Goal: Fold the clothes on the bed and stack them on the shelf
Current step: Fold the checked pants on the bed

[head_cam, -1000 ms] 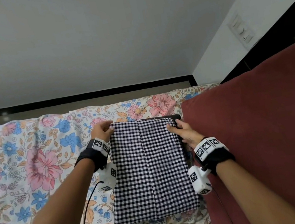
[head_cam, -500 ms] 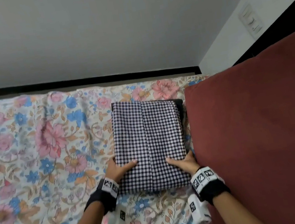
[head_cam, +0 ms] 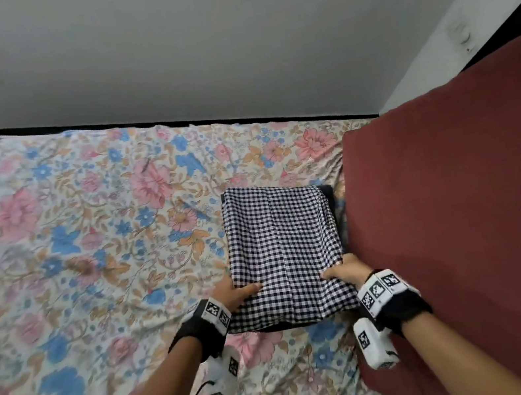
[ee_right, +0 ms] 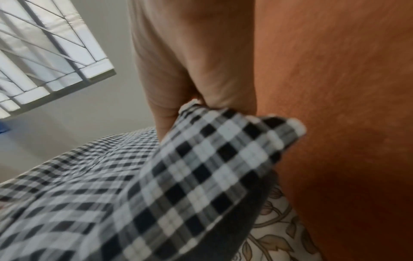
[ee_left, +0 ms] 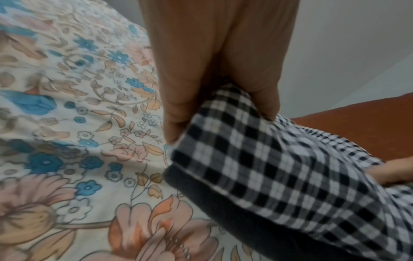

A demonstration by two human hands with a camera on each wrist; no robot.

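A folded black-and-white checked garment [head_cam: 284, 249] lies on the floral bedsheet [head_cam: 87, 248], on top of a dark folded garment [head_cam: 327, 193] whose edge shows at the far right and near side. My left hand [head_cam: 239, 293] pinches the near left part of the checked garment [ee_left: 263, 167], thumb on top and fingers underneath. My right hand [head_cam: 343, 271] pinches the near right part of the same garment [ee_right: 201, 169]. The near end is raised off the sheet, and the dark garment [ee_left: 223, 206] shows under it in both wrist views.
A large dark red cushion [head_cam: 470, 212] stands against the right side of the pile. A grey wall [head_cam: 225, 46] runs behind the bed. A light switch [head_cam: 462, 36] is on the right wall. A barred window [ee_right: 44, 53] shows in the right wrist view.
Both hands moved from the garment's far corners to its near end, took hold there and have lifted that end slightly. The head view has shifted left.
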